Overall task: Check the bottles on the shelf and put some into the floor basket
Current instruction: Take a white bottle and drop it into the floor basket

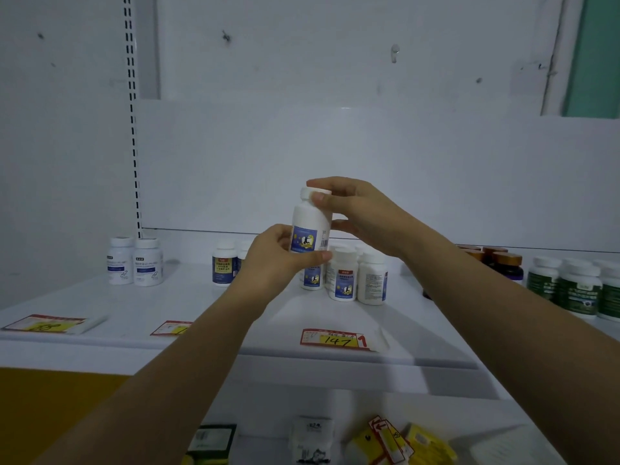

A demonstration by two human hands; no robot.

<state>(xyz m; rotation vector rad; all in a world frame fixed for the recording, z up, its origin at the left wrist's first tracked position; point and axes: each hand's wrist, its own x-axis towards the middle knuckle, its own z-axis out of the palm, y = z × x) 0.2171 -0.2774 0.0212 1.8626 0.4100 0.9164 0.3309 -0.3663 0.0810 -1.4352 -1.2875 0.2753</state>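
Head view: white bottle (310, 226) held upright above shelf (141, 307); left hand (271, 260) fingers clamped on label, right hand (355, 213) fingers clamped on cap. Checking underway. Floor basket not visible; transfer apparently pending.

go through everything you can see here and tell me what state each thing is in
White plastic bottle with blue label: capped, upright, lifted off the shelf.
Left hand: gripping its base.
Right hand: gripping its cap.
White bottles with blue labels on shelf: capped, standing.
Green-labelled white bottles: capped, standing.
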